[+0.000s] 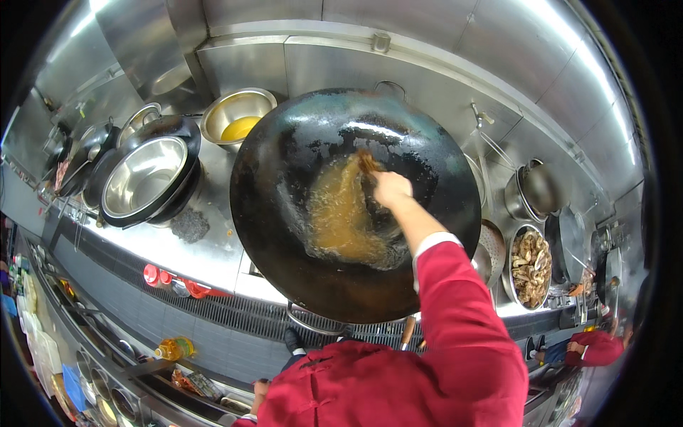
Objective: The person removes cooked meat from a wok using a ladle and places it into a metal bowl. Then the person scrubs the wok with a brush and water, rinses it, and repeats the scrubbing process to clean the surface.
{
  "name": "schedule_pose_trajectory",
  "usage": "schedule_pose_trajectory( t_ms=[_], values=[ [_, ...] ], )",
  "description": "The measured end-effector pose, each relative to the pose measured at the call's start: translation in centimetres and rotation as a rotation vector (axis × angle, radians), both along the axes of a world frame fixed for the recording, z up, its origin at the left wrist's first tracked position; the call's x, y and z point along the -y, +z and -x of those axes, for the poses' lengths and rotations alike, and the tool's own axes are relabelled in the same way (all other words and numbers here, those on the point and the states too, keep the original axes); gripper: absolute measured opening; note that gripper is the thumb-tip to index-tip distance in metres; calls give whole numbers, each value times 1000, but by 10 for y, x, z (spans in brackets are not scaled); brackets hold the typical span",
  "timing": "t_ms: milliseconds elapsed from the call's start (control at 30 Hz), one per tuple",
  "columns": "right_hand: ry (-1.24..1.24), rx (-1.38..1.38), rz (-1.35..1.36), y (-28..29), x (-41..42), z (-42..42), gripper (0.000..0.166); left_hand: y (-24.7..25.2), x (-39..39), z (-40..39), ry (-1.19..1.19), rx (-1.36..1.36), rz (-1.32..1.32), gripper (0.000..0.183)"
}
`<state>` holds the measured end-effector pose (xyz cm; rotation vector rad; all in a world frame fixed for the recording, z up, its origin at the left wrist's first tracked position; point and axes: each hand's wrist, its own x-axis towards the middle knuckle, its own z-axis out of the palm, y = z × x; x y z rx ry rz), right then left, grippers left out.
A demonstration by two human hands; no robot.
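A large black wok (299, 288) fills the middle of the head view. Cloudy brown liquid (341, 213) swirls and foams in its bottom. My right hand (393, 189) grips a short brown wok brush (366, 160), its bristles against the wok's inner wall at the upper edge of the liquid. The grip hides part of the brush. My left hand (260, 392) is low beside my body, near the counter behind me. It is only partly visible, so its finger position is unclear.
Left of the wok are a steel bowl of yellow liquid (216, 125) and a steel bowl (179, 155) resting in another wok. To the right stand a perforated strainer (493, 248) and a tray of browned food pieces (549, 267). Another person (595, 349) stands far right.
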<state>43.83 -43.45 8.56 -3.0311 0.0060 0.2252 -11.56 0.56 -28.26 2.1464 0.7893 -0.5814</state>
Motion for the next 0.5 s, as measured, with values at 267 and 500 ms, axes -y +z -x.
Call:
schedule_pose_trajectory(
  t_ms=[267, 500],
  values=[
    [46, -31, -71, -8, 16, 18, 48, 69, 6, -38, 39, -56, -11, 27],
    [289, -276, 424, 3, -10, 75, 38, 6, 1, 15, -10, -108, 23, 29]
  ],
)
